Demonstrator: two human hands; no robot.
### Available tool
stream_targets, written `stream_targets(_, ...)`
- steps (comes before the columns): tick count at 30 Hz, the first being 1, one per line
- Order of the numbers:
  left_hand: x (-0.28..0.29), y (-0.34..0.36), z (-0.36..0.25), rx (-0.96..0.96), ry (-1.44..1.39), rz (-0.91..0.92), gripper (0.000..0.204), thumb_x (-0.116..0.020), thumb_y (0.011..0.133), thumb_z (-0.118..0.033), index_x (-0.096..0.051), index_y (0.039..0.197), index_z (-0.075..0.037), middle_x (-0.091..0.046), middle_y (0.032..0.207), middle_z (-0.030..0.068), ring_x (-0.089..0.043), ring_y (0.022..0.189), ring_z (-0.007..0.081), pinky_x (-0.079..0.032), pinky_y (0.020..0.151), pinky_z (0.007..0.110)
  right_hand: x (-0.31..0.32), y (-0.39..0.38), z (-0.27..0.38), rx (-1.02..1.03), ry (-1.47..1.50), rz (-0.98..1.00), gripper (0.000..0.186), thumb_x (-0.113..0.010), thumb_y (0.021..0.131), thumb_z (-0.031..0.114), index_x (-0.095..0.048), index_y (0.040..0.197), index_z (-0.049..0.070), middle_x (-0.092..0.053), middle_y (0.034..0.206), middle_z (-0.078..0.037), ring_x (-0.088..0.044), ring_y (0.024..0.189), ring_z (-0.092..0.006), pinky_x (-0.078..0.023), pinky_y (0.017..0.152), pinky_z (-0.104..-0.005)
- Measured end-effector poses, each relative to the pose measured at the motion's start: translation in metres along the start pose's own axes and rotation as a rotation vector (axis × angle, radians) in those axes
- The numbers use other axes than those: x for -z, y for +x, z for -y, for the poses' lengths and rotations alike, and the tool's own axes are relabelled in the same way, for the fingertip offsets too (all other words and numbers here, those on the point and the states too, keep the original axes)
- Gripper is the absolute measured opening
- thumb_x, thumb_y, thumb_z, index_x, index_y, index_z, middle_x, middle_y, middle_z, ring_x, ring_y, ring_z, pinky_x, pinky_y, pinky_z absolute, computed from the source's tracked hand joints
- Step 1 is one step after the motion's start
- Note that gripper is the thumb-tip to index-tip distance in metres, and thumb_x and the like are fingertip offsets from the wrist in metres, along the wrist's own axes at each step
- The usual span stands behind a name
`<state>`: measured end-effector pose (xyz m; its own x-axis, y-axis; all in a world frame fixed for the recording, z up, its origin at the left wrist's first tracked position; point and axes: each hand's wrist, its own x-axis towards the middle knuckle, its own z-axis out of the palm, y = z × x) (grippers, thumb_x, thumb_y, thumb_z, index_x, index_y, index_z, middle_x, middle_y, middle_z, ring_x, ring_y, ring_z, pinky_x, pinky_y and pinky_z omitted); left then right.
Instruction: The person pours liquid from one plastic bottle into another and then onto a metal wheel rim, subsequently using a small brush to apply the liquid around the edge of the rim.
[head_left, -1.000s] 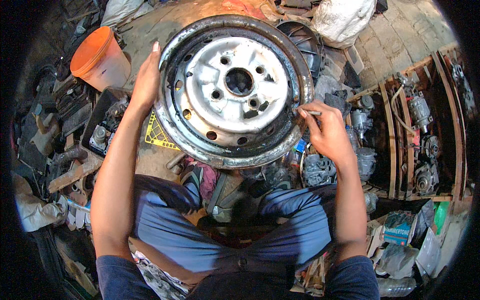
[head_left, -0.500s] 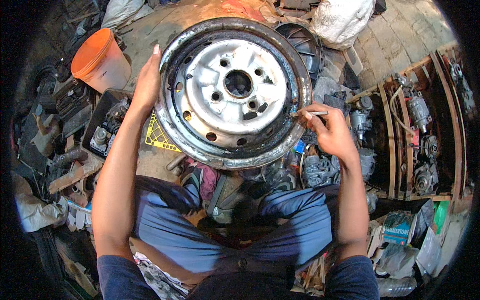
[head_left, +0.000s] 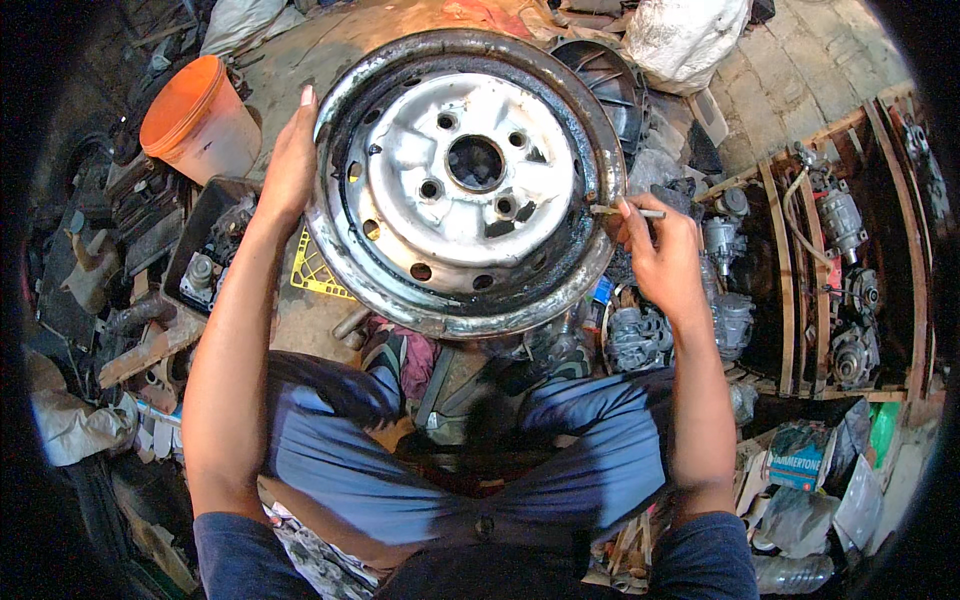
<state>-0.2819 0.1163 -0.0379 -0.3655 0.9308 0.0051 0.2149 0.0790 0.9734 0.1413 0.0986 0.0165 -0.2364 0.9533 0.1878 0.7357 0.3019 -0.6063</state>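
A steel wheel rim (head_left: 540, 190) faces me, held up above my knees. Its centre disc is bare silver with a round middle hole and bolt holes, while the ring around it looks dark and grimy. My left hand (head_left: 291, 165) grips the rim's left edge, its thumb pointing up along the outside. On the right side, the fingers of my right hand (head_left: 662, 246) pinch a thin rod-like tool (head_left: 648, 213), its kind too small to make out. The tool's tip lies at the dark inner ring, next to the disc's edge.
An orange bucket (head_left: 190, 125) stands at the far left, near a box of metal parts (head_left: 200, 275). Below the rim's left side lies a yellow plastic grid (head_left: 318, 268). Wooden slats (head_left: 780, 280) with metal machine parts are on the right; a white sack (head_left: 685, 45) sits behind.
My right hand has moved slightly up along the rim's right side with the thin tool. The wheel rim has shifted a little upward and left with my left hand.
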Motion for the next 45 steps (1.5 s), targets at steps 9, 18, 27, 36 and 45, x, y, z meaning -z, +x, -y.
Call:
stream_targets(9, 0.001, -0.001, -0.005, 0.033, -0.02, 0.035, 0.076, -0.034, 0.108, -0.061, -0.06, 0.136, 0.005, -0.064, 0.133, 0.0174, -0.059, 0.12, 0.0225, -0.039, 0.111, 0.035, -0.02, -0.017, 0.006, 0.177, -0.012, -0.098, 0.015, -0.063, 0.098, 0.008, -0.068, 0.092, -0.005, -0.07, 0.084, -0.024, -0.07, 0.075, -0.0423, -0.052, 0.066, -0.0439)
stream_targets(18, 0.001, 0.0, -0.003, -0.051, 0.045, -0.069, 0.074, -0.033, 0.109, -0.06, -0.066, 0.13, 0.003, -0.07, 0.122, 0.0151, -0.065, 0.108, 0.0212, -0.047, 0.104, 0.035, -0.007, -0.026, 0.007, -0.093, 0.092, 0.048, 0.02, -0.063, 0.1, 0.013, -0.069, 0.093, -0.005, -0.072, 0.075, -0.02, -0.072, 0.066, -0.026, -0.052, 0.064, -0.0389)
stream_targets(27, -0.002, -0.003, -0.01, 0.02, -0.035, 0.002, 0.069, -0.038, 0.111, -0.05, -0.047, 0.149, 0.006, -0.054, 0.151, 0.0176, -0.049, 0.138, 0.0231, -0.03, 0.119, 0.032, -0.021, -0.023, 0.002, 0.21, 0.001, -0.118, 0.01, -0.064, 0.096, 0.004, -0.068, 0.101, -0.004, -0.069, 0.096, -0.023, -0.069, 0.09, -0.0416, -0.053, 0.08, -0.0448)
stream_targets(36, -0.005, -0.008, -0.014, -0.054, 0.056, -0.101, 0.058, -0.039, 0.112, -0.039, -0.052, 0.145, 0.007, -0.058, 0.146, 0.0186, -0.052, 0.136, 0.0238, -0.033, 0.117, 0.032, -0.024, -0.035, 0.01, 0.237, -0.014, -0.034, 0.007, -0.062, 0.096, 0.002, -0.061, 0.095, -0.005, -0.064, 0.092, -0.025, -0.063, 0.087, -0.0465, -0.049, 0.078, -0.0497)
stream_targets(45, -0.008, -0.004, -0.015, 0.006, 0.039, -0.093, 0.055, -0.04, 0.111, -0.037, -0.054, 0.144, 0.005, -0.06, 0.144, 0.0194, -0.054, 0.133, 0.0241, -0.035, 0.114, 0.033, -0.017, -0.054, 0.017, 0.125, 0.095, -0.004, 0.014, -0.062, 0.099, 0.007, -0.065, 0.093, -0.005, -0.066, 0.081, -0.022, -0.066, 0.072, -0.0375, -0.05, 0.065, -0.0412)
